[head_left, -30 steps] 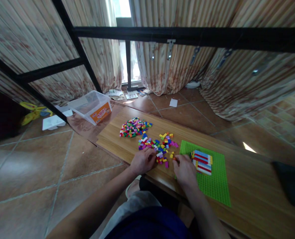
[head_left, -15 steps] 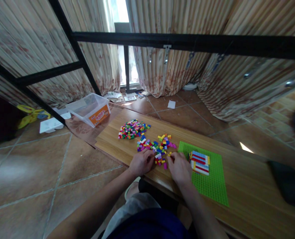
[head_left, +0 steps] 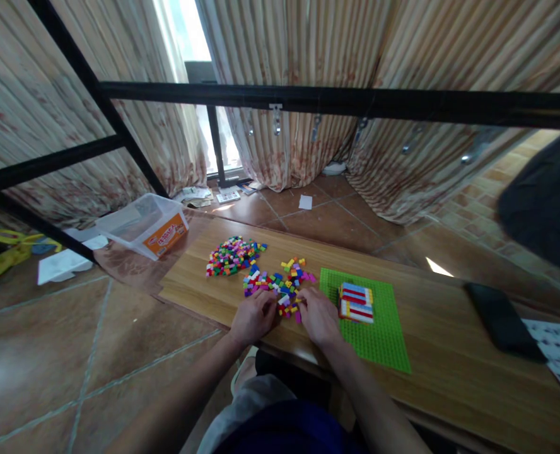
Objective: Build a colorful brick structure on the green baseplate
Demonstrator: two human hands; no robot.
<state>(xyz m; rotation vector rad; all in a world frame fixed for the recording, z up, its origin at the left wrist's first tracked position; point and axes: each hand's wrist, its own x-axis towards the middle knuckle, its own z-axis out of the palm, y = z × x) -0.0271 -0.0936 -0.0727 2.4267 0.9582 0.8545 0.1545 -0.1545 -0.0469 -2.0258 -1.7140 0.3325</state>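
Note:
My left hand (head_left: pixel 254 318) rests by the table's front edge, its fingers curled together at the near side of a loose spread of small toy bricks (head_left: pixel 280 280). Across from it, my right hand (head_left: pixel 318 316) has thumb and fingers pinched at the spread's right side. Whatever either hand grips is too small or hidden to make out. Just right of my right hand lies a green baseplate (head_left: pixel 384 343). On it stands a block built of bricks (head_left: pixel 356 302), striped in white, red and light blue with yellow at the corners.
A bigger heap of mixed bricks (head_left: pixel 235 255) lies farther left on the wooden table (head_left: pixel 431 353). Beyond the table's left end sits a clear plastic box (head_left: pixel 142 224) with an orange label. A black phone-like slab (head_left: pixel 502 321) and a printed sheet (head_left: pixel 557 353) lie at the right.
The camera has turned to the right, so everything sits farther left and the printed sheet has come into view. Both hands stay at the brick spread, fingers still drawn together.

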